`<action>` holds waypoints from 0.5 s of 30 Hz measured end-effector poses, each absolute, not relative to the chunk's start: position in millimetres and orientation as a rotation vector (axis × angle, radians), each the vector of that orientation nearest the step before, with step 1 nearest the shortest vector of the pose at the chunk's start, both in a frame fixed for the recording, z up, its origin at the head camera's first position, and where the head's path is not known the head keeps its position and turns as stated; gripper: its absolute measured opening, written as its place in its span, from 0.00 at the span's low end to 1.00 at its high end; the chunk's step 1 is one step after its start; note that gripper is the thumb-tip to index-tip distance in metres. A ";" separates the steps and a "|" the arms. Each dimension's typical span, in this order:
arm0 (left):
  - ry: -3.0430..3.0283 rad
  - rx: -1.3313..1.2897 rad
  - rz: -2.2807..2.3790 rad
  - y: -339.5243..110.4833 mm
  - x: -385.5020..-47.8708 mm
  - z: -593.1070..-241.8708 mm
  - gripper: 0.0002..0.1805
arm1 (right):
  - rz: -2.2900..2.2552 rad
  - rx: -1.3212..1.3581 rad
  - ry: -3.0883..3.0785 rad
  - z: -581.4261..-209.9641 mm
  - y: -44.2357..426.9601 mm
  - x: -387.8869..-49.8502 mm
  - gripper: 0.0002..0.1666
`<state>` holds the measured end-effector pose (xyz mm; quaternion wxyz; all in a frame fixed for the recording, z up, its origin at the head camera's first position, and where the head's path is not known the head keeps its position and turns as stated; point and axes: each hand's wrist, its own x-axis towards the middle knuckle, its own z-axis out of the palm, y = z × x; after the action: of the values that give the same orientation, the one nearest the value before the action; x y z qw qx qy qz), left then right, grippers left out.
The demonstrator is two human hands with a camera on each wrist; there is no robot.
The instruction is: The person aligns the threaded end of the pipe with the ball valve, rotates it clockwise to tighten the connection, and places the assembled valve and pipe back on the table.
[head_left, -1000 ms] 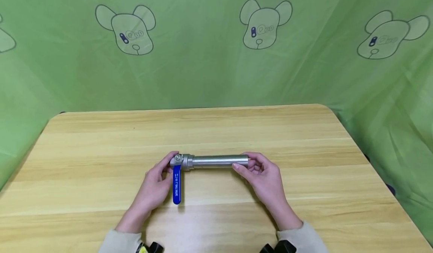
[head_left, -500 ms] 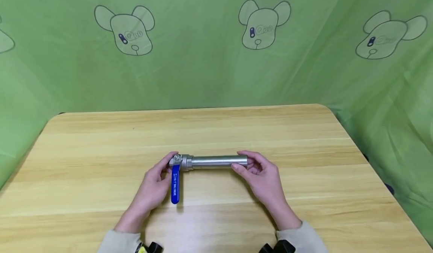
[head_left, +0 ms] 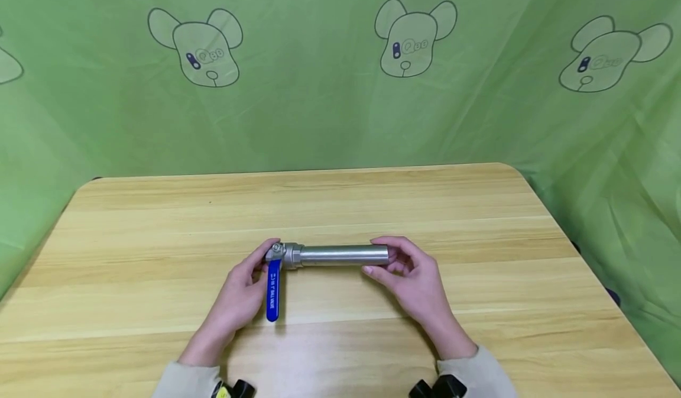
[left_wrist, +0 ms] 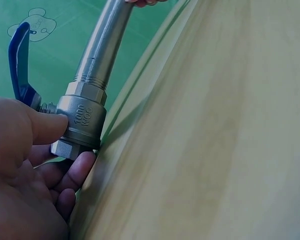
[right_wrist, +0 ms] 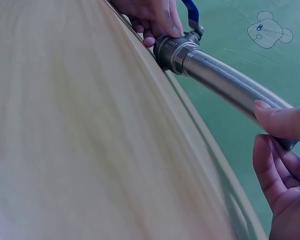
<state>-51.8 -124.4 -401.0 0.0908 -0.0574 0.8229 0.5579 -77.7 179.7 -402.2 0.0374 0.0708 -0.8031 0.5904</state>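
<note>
A steel ball valve [head_left: 291,256] with a blue lever handle [head_left: 273,291] is joined to a metal pipe [head_left: 343,255], its threads partly showing at the joint in the left wrist view. The assembly lies level across, its lever towards me. My left hand [head_left: 242,294] grips the valve [left_wrist: 82,120] between thumb and fingers at its outer end. At the pipe's free end, my right hand [head_left: 417,282] holds it lightly. In the right wrist view, the thumb touches one side of the pipe [right_wrist: 230,82] and fingers are on the other. The pipe's far underside is hidden.
Under the hands is a wood-grain table [head_left: 340,209] with rounded far corners. Behind it hangs a green curtain [head_left: 308,120] printed with cartoon animal heads. Black devices [head_left: 447,386] are worn at both wrists, near pale sleeves [head_left: 473,374].
My right thumb has slid from the pipe's upper face down to its near edge. Valve and lever have shifted very slightly left; the left hand keeps its grip.
</note>
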 end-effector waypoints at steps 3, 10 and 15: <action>2.454 -0.157 1.664 -124.3 -52.4 -401.7 0.31 | 1.805 0.183 -2.482 -401.7 179.6 -77.9 0.29; 2.456 -0.158 1.674 -124.6 -52.9 -402.6 0.31 | 1.806 0.108 -2.525 -401.5 179.3 -78.7 0.27; 2.454 -0.163 1.677 -124.7 -52.8 -403.0 0.32 | 1.798 0.060 -2.536 -400.8 178.3 -78.8 0.26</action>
<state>-52.8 -124.7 -403.0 0.0823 -0.0546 0.8216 0.5614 -78.8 178.3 -400.8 0.0161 0.0193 -0.8156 0.5780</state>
